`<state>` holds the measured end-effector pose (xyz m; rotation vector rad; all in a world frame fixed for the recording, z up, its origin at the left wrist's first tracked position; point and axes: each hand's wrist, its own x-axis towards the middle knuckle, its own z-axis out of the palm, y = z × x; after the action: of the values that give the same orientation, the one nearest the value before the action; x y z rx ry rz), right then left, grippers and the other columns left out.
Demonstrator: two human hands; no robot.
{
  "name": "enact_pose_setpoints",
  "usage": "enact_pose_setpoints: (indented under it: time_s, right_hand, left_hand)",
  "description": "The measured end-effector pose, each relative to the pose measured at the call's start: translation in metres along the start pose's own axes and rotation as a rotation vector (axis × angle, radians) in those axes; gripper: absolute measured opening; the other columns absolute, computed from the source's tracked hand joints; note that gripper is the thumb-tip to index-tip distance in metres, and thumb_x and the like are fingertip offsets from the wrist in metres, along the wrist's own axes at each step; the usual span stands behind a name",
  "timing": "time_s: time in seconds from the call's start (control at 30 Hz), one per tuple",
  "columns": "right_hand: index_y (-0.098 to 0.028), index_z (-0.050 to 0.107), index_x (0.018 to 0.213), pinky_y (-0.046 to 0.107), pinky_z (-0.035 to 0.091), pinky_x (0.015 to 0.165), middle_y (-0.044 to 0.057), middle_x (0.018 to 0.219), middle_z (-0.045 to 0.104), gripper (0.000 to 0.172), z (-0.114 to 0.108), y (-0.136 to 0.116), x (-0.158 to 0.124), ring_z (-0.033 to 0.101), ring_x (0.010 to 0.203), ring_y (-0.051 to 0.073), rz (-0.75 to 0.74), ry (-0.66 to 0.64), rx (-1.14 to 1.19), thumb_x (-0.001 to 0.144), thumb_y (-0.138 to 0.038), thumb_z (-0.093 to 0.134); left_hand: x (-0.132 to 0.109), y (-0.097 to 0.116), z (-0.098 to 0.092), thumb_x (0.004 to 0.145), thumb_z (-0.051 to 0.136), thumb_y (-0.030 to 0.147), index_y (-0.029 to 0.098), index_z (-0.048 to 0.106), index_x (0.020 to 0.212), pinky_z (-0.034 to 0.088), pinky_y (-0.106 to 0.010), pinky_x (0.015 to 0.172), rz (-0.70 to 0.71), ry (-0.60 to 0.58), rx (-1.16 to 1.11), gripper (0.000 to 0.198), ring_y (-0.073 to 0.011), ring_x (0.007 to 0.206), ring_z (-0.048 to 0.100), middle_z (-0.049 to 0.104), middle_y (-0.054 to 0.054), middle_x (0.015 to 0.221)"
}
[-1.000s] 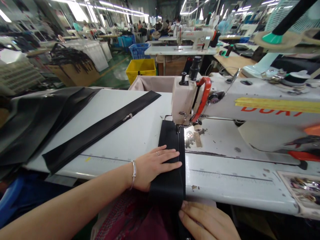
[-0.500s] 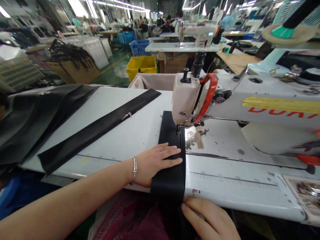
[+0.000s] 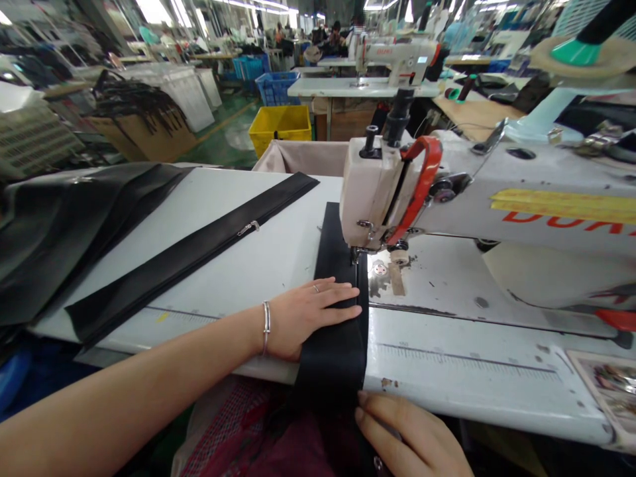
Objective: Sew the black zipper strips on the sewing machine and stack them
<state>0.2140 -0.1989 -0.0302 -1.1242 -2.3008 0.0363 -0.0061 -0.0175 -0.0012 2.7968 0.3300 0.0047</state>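
Note:
A long black strip [image 3: 330,351] runs under the needle area of a white sewing machine [image 3: 370,192] and hangs over the table's front edge. My left hand [image 3: 313,315], with a ring and a bracelet, lies flat on the strip in front of the presser foot, fingers stretched out. Below the table edge, my right hand [image 3: 410,434] pinches the strip's right border between thumb and fingers. A second black strip with a zipper pull [image 3: 199,252] lies diagonally on the table to the left.
Black sheets [image 3: 89,225] are piled on the left of the white table [image 3: 447,344]. Behind it stand a fabric-lined bin [image 3: 308,158], a yellow crate [image 3: 281,126] and a blue crate [image 3: 278,89]. A thread cone [image 3: 579,50] rises at the upper right.
The black strip's far end has moved farther away past the machine head. My right hand has shifted slightly left along the border, and my left hand still lies on the strip.

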Motion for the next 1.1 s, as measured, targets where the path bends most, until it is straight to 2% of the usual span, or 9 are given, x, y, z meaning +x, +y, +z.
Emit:
enact_pose_setpoints:
  time_s: [0.2, 0.5, 0.67, 0.77, 0.83, 0.9, 1.0, 1.03, 1.1]
  right_hand:
    - [-0.023, 0.062, 0.113, 0.024, 0.053, 0.085, 0.004, 0.109, 0.068, 0.031, 0.002, -0.001, 0.0, 0.065, 0.099, 0.018, 0.024, 0.024, -0.003, 0.098, -0.025, 0.036]
    - [-0.02, 0.064, 0.114, 0.022, 0.054, 0.08, 0.007, 0.108, 0.068, 0.037, 0.005, 0.002, 0.001, 0.065, 0.096, 0.017, 0.001, 0.02, -0.007, 0.099, -0.032, 0.032]
    - [-0.015, 0.062, 0.116, 0.022, 0.054, 0.078, 0.01, 0.104, 0.068, 0.047, 0.01, 0.004, -0.002, 0.065, 0.093, 0.018, -0.032, 0.059, 0.052, 0.099, -0.044, 0.029]
    - [-0.016, 0.06, 0.118, 0.023, 0.054, 0.078, 0.01, 0.104, 0.067, 0.041, 0.015, 0.005, -0.004, 0.065, 0.093, 0.018, -0.012, 0.065, 0.11, 0.1, -0.034, 0.028]
    - [-0.016, 0.058, 0.119, 0.022, 0.054, 0.078, 0.01, 0.105, 0.067, 0.035, 0.015, 0.005, -0.004, 0.065, 0.092, 0.017, -0.009, 0.069, 0.123, 0.098, -0.025, 0.031]
    - [-0.015, 0.057, 0.119, 0.023, 0.054, 0.078, 0.01, 0.106, 0.066, 0.035, 0.013, 0.005, -0.003, 0.065, 0.092, 0.017, -0.018, 0.069, 0.129, 0.098, -0.025, 0.032]
    - [-0.015, 0.057, 0.12, 0.025, 0.054, 0.079, 0.011, 0.109, 0.065, 0.036, 0.006, 0.003, 0.001, 0.063, 0.096, 0.017, -0.03, 0.03, 0.139, 0.098, -0.025, 0.031]
    - [-0.015, 0.057, 0.119, 0.025, 0.054, 0.078, 0.01, 0.109, 0.065, 0.034, 0.003, 0.003, 0.004, 0.062, 0.097, 0.017, -0.032, 0.012, 0.146, 0.096, -0.022, 0.032]
    - [-0.016, 0.058, 0.115, 0.028, 0.054, 0.08, 0.01, 0.11, 0.063, 0.032, -0.001, 0.005, 0.012, 0.06, 0.098, 0.018, 0.015, -0.017, 0.166, 0.092, -0.015, 0.037]
  left_hand:
    - [0.002, -0.002, -0.006, 0.065, 0.066, 0.032, 0.018, 0.024, 0.146, 0.009, -0.045, 0.118, 0.005, -0.017, 0.001, 0.092, -0.0268, 0.142, 0.016, 0.017, -0.01, 0.154]
    - [0.005, -0.014, -0.011, 0.06, 0.068, 0.024, 0.017, 0.029, 0.144, 0.011, -0.042, 0.118, 0.028, -0.019, 0.029, 0.094, -0.0262, 0.14, 0.021, 0.021, -0.01, 0.153]
    - [0.013, -0.027, -0.008, 0.07, 0.064, 0.032, 0.018, 0.031, 0.143, 0.013, -0.043, 0.117, 0.032, 0.05, 0.004, 0.082, -0.0241, 0.137, 0.028, 0.029, -0.01, 0.149]
    - [0.015, -0.029, -0.007, 0.072, 0.064, 0.033, 0.019, 0.033, 0.142, 0.014, -0.044, 0.117, -0.004, 0.095, -0.008, 0.078, -0.024, 0.136, 0.03, 0.033, -0.01, 0.147]
    - [0.009, -0.017, -0.003, 0.072, 0.064, 0.03, 0.018, 0.03, 0.143, 0.016, -0.046, 0.116, -0.092, 0.155, -0.008, 0.079, -0.0256, 0.136, 0.03, 0.032, -0.011, 0.147]
    - [-0.007, 0.009, 0.006, 0.074, 0.062, 0.029, 0.014, 0.03, 0.141, 0.027, -0.047, 0.111, -0.285, 0.306, -0.012, 0.076, -0.0276, 0.131, 0.037, 0.038, -0.015, 0.142]
    - [-0.039, 0.064, 0.029, 0.08, 0.058, 0.03, 0.012, 0.048, 0.12, 0.05, -0.038, 0.082, -0.645, 0.553, -0.139, 0.045, -0.0229, 0.092, 0.058, 0.059, -0.013, 0.106]
    - [-0.049, 0.082, 0.038, 0.082, 0.056, 0.032, 0.014, 0.053, 0.109, 0.051, -0.034, 0.073, -0.696, 0.531, -0.237, 0.032, -0.0198, 0.079, 0.058, 0.06, -0.01, 0.093]
    - [-0.06, 0.111, 0.053, 0.088, 0.051, 0.034, 0.016, 0.058, 0.1, 0.052, -0.031, 0.071, -0.631, 0.42, -0.47, 0.022, -0.0174, 0.076, 0.058, 0.061, -0.007, 0.087]
